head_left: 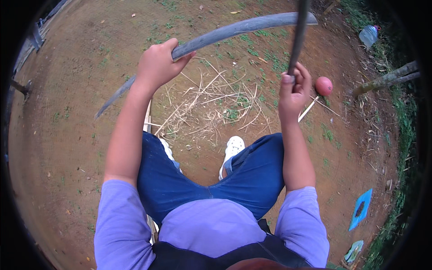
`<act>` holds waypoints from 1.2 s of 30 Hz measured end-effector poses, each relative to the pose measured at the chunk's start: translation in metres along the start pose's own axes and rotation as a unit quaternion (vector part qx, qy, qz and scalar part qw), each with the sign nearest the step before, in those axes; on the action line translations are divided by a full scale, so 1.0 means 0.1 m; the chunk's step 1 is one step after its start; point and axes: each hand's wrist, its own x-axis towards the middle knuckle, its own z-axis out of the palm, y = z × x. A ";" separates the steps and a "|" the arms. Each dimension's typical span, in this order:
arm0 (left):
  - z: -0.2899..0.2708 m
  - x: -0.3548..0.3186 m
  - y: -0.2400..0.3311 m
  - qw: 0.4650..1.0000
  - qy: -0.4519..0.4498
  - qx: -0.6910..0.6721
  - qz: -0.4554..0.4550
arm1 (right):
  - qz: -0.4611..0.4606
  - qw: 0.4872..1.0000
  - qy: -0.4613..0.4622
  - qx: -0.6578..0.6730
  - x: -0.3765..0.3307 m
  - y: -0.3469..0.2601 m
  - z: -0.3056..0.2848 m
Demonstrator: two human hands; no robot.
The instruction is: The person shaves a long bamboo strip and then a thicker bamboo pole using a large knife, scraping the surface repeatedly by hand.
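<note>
My left hand is closed around a long grey pole. It looks bent in this view; one end lies at the upper right, and the other runs behind my wrist to the left. My right hand pinches the lower part of a dark, narrow, straight bar between thumb and fingers. This bar stands nearly upright, crosses in front of the pole near its far end and leaves the top edge. Whether the two touch, I cannot tell. Exactly what the dark bar is does not show.
Thin straw-coloured strips lie scattered on the dirt before my white shoes. A pink ball rests right of my right hand. Further right are wooden posts, a clear plastic bottle and a blue sheet.
</note>
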 end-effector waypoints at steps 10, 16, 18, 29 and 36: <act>0.25 -0.04 0.04 0.997 -0.057 -0.022 -0.036 | -0.095 0.938 -0.226 -0.247 -0.04 0.51 0.40; 0.23 -0.07 0.11 0.993 -0.095 -0.045 -0.046 | -0.044 0.958 -0.209 -0.190 -0.07 0.54 0.53; 0.24 -0.06 0.10 0.992 -0.102 -0.051 -0.045 | -0.043 0.956 -0.208 -0.204 -0.04 0.53 0.53; 0.08 0.00 0.05 0.974 -0.191 -0.053 -0.111 | 0.098 0.988 -0.003 -0.123 0.33 0.93 0.04; 0.15 -0.01 -0.03 0.973 -0.193 -0.034 -0.119 | 0.189 0.973 0.062 -0.114 0.30 0.87 -0.10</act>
